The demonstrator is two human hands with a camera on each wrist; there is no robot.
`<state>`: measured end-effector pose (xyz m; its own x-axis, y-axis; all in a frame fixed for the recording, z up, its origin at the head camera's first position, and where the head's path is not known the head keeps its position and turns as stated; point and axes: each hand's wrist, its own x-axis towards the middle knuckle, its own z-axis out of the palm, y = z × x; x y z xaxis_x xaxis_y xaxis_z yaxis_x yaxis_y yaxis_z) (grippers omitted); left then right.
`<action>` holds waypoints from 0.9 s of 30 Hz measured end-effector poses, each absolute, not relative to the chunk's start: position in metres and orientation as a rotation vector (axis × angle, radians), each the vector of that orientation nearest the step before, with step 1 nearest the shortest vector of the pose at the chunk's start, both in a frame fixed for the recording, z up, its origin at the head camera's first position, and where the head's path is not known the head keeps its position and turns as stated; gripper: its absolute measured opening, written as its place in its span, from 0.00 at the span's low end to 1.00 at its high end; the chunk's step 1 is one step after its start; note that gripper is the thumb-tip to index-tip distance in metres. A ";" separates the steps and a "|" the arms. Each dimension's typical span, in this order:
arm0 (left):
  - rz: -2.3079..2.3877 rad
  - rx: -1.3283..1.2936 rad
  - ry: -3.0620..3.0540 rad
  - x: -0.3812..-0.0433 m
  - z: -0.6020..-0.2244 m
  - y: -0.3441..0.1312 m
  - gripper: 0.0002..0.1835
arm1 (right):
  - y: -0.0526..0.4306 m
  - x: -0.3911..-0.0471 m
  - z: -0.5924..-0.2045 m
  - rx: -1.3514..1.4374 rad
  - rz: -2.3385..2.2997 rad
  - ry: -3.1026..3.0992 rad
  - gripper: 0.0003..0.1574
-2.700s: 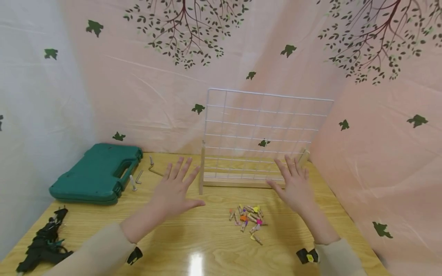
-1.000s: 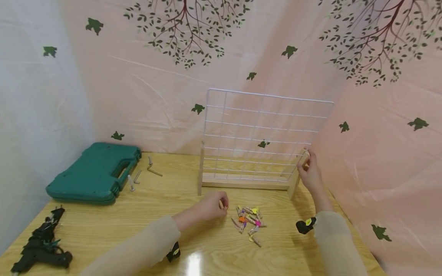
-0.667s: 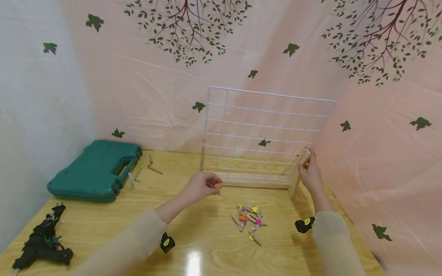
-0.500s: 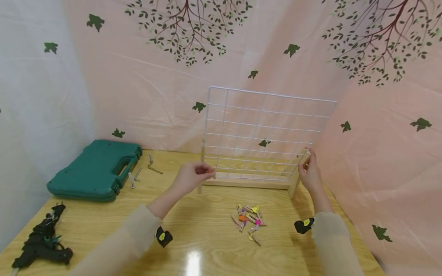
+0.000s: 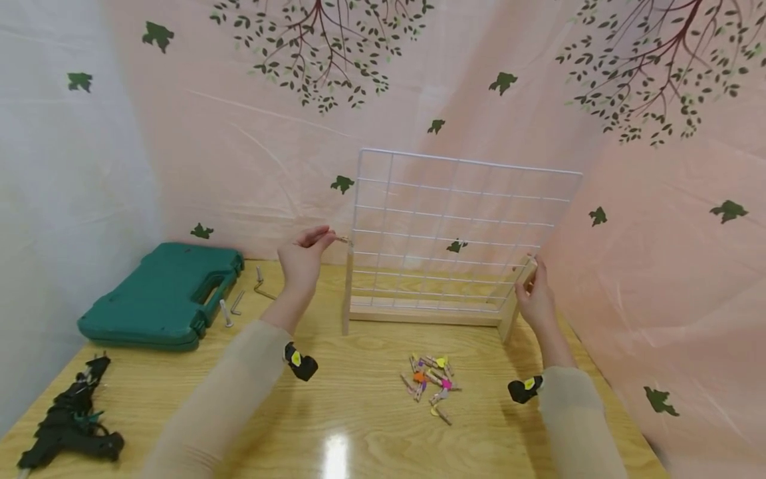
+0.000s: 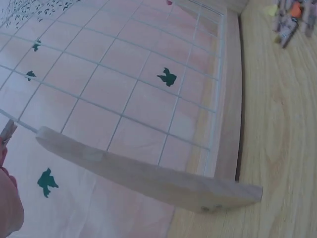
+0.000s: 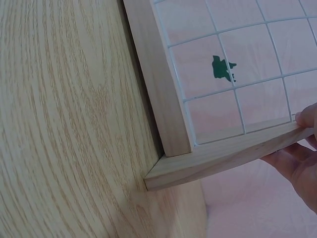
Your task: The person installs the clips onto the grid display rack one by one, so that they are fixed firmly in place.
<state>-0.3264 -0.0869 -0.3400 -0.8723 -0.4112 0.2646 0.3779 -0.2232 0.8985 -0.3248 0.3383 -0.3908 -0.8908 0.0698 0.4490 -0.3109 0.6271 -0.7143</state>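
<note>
My left hand (image 5: pixel 299 266) pinches a small wooden clothespin (image 5: pixel 342 239) between thumb and fingers. Its tip is at the left edge of a white wire grid (image 5: pixel 457 159), close to the top of the left wooden upright (image 5: pixel 348 289). In the left wrist view the clothespin (image 6: pixel 7 131) points at the grid's edge wire; whether it touches cannot be told. My right hand (image 5: pixel 536 303) grips the upper end of the right wooden upright (image 5: pixel 510 313), thumb in front, fingers behind. On the table between my arms lies a pile of small clothespins (image 5: pixel 432 379) with coloured shapes.
A green plastic case (image 5: pixel 164 296) lies at the left. Beside it are a bolt (image 5: pixel 225 314) and hex keys (image 5: pixel 237 303). A black glue gun (image 5: pixel 72 419) is at the front left. Patterned cloth (image 5: pixel 269 166) hangs behind the wooden table (image 5: pixel 371 412).
Both hands were spread over the table. The left hand took an orange-topped clothespin from the pile and carried it up to the grid's left edge. The right hand moved onto the right upright.
</note>
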 end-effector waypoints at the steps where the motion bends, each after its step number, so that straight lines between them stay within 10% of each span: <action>1: -2.129 0.055 -1.502 -0.329 -0.340 -0.085 0.10 | 0.338 -0.325 -0.391 0.197 1.182 -2.410 0.42; 27: -1.766 -0.208 -1.873 -0.297 -0.360 -0.064 0.27 | 0.337 -0.325 -0.391 0.240 1.164 -2.387 0.43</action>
